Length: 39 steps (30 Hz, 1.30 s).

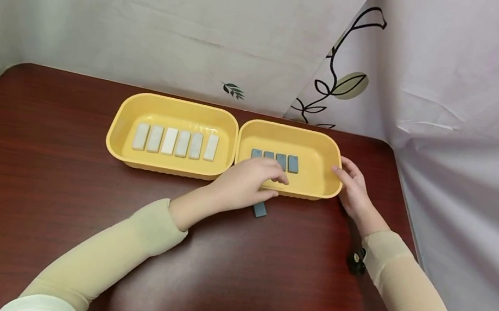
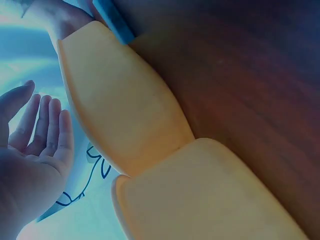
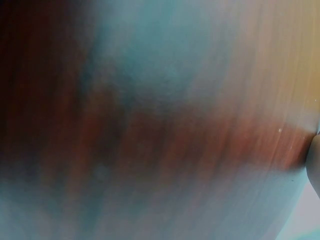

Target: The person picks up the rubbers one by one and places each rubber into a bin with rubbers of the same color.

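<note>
Two yellow plastic tubs stand end to end on the table. In the right tub (image 1: 318, 173) lies a row of blue-grey blocks (image 1: 293, 164), partly covered by my left hand (image 1: 250, 180). That hand hovers over the tub's front rim, fingers loosely bent and thumb apart, with nothing between them in the left wrist view. Just below it, a loose blue-grey block (image 1: 260, 210) lies on the table against the tub's front. My right hand (image 1: 356, 192) holds the tub's right end, thumb over the rim and fingers outside. The left tub (image 1: 226, 143) contains a row of whitish blocks (image 1: 169, 141).
The dark red wooden table (image 1: 258, 283) reaches back to a pale hanging cloth (image 1: 201, 32) with leaf prints. Another pale cloth (image 1: 486, 162) hangs along the right edge. A small black object (image 1: 356, 260) shows beside my right wrist.
</note>
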### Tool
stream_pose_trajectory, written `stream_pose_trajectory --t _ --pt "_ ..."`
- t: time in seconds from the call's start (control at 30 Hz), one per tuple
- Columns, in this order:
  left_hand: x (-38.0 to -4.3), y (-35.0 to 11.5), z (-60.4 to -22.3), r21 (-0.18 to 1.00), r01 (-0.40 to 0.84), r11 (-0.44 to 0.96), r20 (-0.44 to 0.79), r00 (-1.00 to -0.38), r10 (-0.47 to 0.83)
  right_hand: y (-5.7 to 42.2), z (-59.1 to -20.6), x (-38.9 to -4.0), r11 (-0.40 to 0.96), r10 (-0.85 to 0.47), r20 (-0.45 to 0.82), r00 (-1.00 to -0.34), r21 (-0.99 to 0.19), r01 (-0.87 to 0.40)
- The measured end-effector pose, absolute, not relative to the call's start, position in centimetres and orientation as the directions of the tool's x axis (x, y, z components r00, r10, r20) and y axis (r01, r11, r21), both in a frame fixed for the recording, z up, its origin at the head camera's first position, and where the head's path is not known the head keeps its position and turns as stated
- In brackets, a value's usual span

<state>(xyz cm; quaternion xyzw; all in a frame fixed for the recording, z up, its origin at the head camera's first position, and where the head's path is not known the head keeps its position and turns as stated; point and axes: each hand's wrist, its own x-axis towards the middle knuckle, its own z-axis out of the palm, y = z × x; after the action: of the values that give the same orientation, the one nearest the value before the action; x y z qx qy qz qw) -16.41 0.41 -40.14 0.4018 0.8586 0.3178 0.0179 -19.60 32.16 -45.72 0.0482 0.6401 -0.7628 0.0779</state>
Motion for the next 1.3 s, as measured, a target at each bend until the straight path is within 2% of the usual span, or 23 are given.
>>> stream_pose_trajectory --t 0.4,0.8,1.1,1.3 --pt "-14.1 -1.7 -41.2 0.571 0.704 0.423 0.311 -0.662 0.683 32.1 -45.7 -19.9 -0.162 -0.066 -0.181 -0.981 -0.969 0.189" --pt "-13.4 -2.4 -42.4 0.537 0.718 0.443 0.240 -0.633 0.736 32.2 -45.8 -19.8 -0.153 -0.057 -0.175 -0.983 -0.971 0.181" --pt "-13.5 -2.4 -43.4 0.570 0.694 0.440 0.176 -0.626 0.759 32.3 -45.8 -19.8 -0.162 -0.058 -0.170 -0.984 -0.971 0.178" --pt "-13.9 -2.5 -43.9 0.553 0.706 0.443 0.164 -0.614 0.772 32.2 -45.8 -19.8 -0.161 -0.056 -0.168 -0.984 -0.971 0.175"
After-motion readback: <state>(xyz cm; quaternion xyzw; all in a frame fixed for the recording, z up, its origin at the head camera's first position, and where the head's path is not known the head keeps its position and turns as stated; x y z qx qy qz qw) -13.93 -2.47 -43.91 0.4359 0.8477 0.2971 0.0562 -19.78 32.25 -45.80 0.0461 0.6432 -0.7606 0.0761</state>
